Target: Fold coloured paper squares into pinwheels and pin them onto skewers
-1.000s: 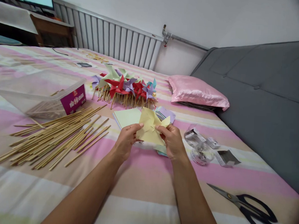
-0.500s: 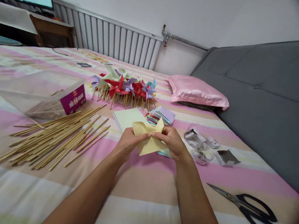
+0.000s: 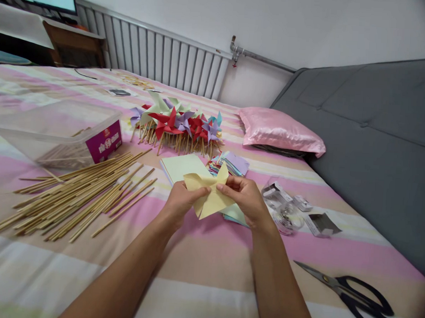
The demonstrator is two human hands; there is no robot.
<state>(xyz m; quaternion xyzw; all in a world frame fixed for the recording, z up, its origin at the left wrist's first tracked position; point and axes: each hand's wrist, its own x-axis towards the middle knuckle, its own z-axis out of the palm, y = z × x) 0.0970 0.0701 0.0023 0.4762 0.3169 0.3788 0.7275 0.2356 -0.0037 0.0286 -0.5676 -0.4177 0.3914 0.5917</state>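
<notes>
Both my hands hold one yellow paper piece (image 3: 210, 197) folded into a pinwheel shape, above the striped bedsheet (image 3: 206, 254). My left hand (image 3: 181, 202) pinches its left side with thumb and fingers. My right hand (image 3: 244, 197) presses the folded points at its centre. Just beyond lie a pale green paper stack (image 3: 181, 166) and a pile of coloured cut squares (image 3: 230, 162). Finished pinwheels (image 3: 179, 121) on sticks lie further back.
A heap of bamboo sticks (image 3: 77, 194) lies to the left, near a clear plastic box (image 3: 56, 130). Small clear containers (image 3: 285, 206) sit to the right, black scissors (image 3: 355, 295) at lower right. A pink pillow (image 3: 279, 129) rests against the grey headboard (image 3: 379, 140).
The yellow paper's loose corners have been folded in toward its centre. It sits lower and more compact between my hands, uncovering the coloured squares behind it.
</notes>
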